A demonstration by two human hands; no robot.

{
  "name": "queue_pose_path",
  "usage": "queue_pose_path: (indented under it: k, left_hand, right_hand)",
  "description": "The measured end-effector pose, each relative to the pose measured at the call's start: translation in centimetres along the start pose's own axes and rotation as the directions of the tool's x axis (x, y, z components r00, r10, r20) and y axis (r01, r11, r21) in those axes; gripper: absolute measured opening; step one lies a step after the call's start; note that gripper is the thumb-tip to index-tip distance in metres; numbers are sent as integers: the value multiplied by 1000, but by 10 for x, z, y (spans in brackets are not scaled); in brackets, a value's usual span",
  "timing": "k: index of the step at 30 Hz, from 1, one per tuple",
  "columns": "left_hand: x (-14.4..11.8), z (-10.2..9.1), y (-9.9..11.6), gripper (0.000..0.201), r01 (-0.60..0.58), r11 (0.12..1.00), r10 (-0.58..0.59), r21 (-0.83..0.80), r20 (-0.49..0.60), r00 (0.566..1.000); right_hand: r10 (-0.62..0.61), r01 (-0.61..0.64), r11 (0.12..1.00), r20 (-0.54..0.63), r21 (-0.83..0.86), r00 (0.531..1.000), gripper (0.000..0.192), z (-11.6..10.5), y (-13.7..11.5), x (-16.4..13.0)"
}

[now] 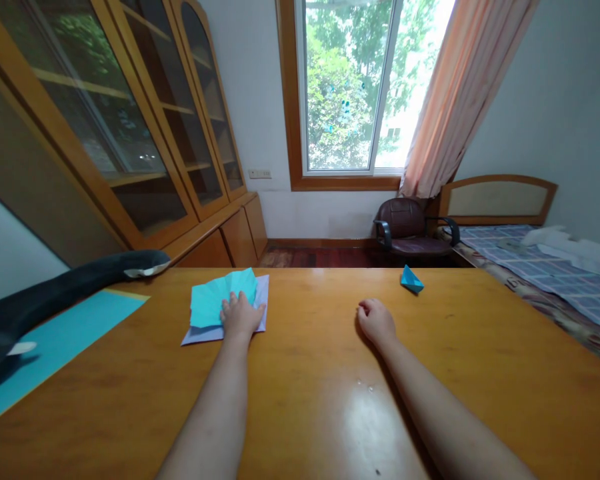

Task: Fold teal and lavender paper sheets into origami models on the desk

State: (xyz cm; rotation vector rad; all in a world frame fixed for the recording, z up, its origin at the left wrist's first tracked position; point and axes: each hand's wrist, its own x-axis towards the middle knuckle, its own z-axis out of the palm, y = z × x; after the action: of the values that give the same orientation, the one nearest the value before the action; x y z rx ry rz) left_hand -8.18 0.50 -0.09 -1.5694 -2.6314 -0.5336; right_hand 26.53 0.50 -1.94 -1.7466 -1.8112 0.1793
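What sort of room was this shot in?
Most likely a bedroom in a home, perhaps doubling as a study: a bed with a headboard stands at the right, a glass-fronted cabinet at the left, and a curtain hangs by the window.

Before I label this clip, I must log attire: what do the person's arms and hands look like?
The left forearm and right forearm are bare, with no sleeves in view. The left hand and right hand wear no gloves; no watch, bracelet, ring or marking can be made out.
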Motion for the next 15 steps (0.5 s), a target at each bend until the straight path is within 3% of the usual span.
queue_pose_path:
  k: [4, 11, 15]
  left_hand:
    - [2, 7, -3, 70, 63, 998, -64, 19, 33, 997]
    - [4, 8, -11, 47, 63, 998, -64, 29, 55, 996]
    - [3, 2, -10, 46, 60, 998, -60, -8, -7, 998]
  right_hand:
    - [2, -2, 1000, 9, 11, 1000, 22, 0, 0, 0]
    - [-10, 9, 1000, 16, 20, 1000, 22, 0, 2, -1]
    - [3, -4, 1000, 24, 23, 1000, 21, 0, 3, -1]
